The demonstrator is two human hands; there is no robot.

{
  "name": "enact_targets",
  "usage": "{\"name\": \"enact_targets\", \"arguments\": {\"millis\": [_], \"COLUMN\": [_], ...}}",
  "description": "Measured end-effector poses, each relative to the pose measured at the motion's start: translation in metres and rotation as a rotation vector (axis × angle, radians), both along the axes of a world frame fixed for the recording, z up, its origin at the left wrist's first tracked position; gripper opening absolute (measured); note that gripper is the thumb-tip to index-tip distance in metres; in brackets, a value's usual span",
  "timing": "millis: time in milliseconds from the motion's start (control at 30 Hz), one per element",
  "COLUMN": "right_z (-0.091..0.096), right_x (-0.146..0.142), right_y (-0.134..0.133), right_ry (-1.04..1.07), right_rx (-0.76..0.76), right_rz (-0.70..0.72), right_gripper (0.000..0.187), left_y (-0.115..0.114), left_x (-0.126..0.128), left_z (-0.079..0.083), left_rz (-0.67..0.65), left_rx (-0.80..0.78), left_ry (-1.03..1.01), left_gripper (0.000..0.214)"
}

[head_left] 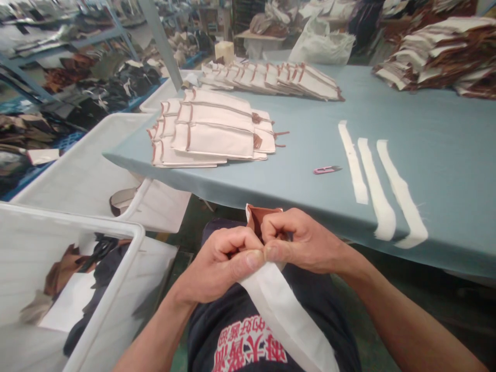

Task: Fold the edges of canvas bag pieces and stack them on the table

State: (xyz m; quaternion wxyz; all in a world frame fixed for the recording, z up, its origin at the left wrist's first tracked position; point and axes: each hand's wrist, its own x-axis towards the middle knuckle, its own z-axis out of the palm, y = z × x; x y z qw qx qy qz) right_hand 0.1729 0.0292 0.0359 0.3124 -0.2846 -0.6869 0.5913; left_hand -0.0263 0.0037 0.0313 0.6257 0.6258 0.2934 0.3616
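Close in front of my body, my left hand [228,261] and my right hand [296,240] meet thumb to thumb. Both pinch the upper end of a long white fabric strip [287,310], which hangs down across my dark printed shirt. Just beyond the fingers rises the brown-lined end of a cream fabric piece [258,217]; its lower part is hidden by my hands. A pair of thread snips [327,169] lies on the blue-green table, beyond my right hand. To the right of the snips rest three loose white strips [374,191], two drooping over the near edge.
Stacked cream fabric pieces with brown trim [217,126] cover the table's [302,139] left part. Behind them runs another row [271,77]; a large pile [442,54] stands at the far right. White plastic bins [135,243] with fabric scraps stand on the left.
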Motion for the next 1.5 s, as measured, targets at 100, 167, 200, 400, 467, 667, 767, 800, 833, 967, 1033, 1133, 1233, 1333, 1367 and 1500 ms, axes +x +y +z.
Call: {"name": "enact_targets", "arguments": {"millis": [100, 167, 200, 400, 467, 667, 767, 800, 833, 967, 1033, 1133, 1233, 1333, 1367, 1500], "right_z": [0.004, 0.005, 0.004, -0.013, -0.018, -0.018, -0.015, -0.014, -0.014, -0.021, -0.028, -0.035, -0.036, -0.032, -0.03, -0.011], "right_x": [0.006, 0.012, 0.015, 0.015, 0.013, 0.013, 0.014, 0.014, 0.014, 0.022, 0.03, 0.039, 0.041, 0.038, 0.037, 0.039], "right_y": [0.003, 0.004, 0.004, 0.005, 0.005, 0.004, 0.003, 0.003, 0.003, 0.006, 0.009, 0.008, 0.002, -0.004, -0.005, -0.005], "right_ry": [-0.11, -0.164, -0.184, -0.161, -0.081, 0.068, 0.071, 0.063, 0.055, 0.02, -0.01, -0.098, -0.183, -0.192, -0.187, -0.149], "right_rx": [-0.002, 0.013, 0.035, 0.38, 0.401, 0.201, 0.164, 0.152, 0.138, 0.111, 0.135, 0.263, 0.453, 0.55, 0.56, 0.536], "right_rz": [-0.048, -0.076, -0.082, -0.138, -0.155, -0.15, -0.124, -0.122, -0.124, -0.111, -0.107, -0.132, -0.136, -0.177, -0.198, -0.224], "right_gripper": [0.05, 0.049, 0.051, 0.064, 0.063, 0.06, 0.059, 0.06, 0.061, 0.069, 0.076, 0.068, 0.031, 0.004, 0.006, 0.013], "left_y": [0.0, 0.001, 0.001, 0.0, 0.0, -0.001, 0.0, 0.001, 0.001, 0.001, 0.001, 0.002, 0.001, 0.001, 0.002, 0.015], "left_x": [-0.001, -0.003, -0.005, -0.009, -0.009, -0.007, -0.002, 0.001, 0.003, 0.008, 0.002, -0.012, -0.025, -0.033, -0.034, -0.041], "left_z": [0.003, 0.006, 0.007, 0.008, 0.009, 0.023, 0.027, 0.028, 0.028, 0.027, 0.025, 0.018, 0.008, 0.001, 0.001, 0.007], "left_rz": [0.001, -0.005, -0.005, -0.039, -0.057, -0.087, -0.119, -0.13, -0.133, -0.075, -0.047, 0.0, 0.1, 0.161, 0.163, 0.146], "left_rx": [0.012, 0.067, 0.099, 0.164, 0.15, 0.14, 0.113, 0.106, 0.109, 0.172, 0.192, 0.157, 0.058, -0.04, -0.056, 0.065], "left_ry": [0.028, 0.078, 0.112, 0.236, 0.239, 0.284, 0.295, 0.303, 0.31, 0.273, 0.235, 0.202, 0.178, 0.105, 0.083, 0.147], "left_gripper": [0.047, 0.042, 0.04, 0.037, 0.035, 0.031, 0.037, 0.04, 0.044, 0.053, 0.055, 0.057, 0.058, 0.059, 0.059, 0.053]}}
